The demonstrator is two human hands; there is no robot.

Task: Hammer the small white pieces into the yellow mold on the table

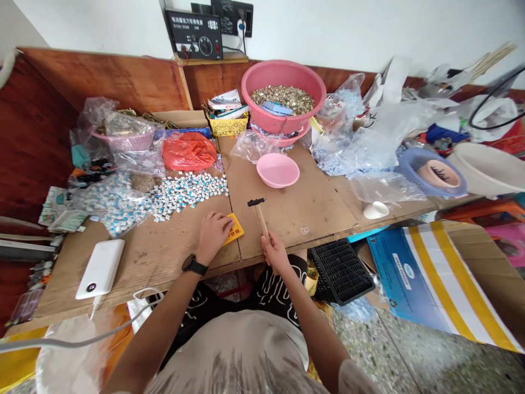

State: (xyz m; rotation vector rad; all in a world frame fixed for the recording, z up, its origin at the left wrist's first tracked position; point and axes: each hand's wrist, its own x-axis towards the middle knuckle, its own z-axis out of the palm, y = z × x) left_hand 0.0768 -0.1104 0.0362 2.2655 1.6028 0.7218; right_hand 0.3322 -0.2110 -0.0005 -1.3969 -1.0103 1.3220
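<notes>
My right hand [274, 251] is wrapped round the wooden handle of a small hammer [261, 219], whose black head points away from me over the cardboard. My left hand [214, 232] rests on the left part of a yellow plate [234, 230] with small square recesses; its fingers are bent together over the plate's edge, and whether they pinch anything small cannot be made out. Beyond my left hand lies a spread of small white-and-blue pieces [184, 191]. A shallow pink bowl [278, 170] stands beyond the hammer head.
A large pink basin [284, 121] of small metal parts stands at the back, beside a yellow basket [228, 127]. A red bag [189, 151] lies back left, a white power bank [100, 269] front left. Right are plastic bags, a blue basket [430, 173] and a white cup [375, 210].
</notes>
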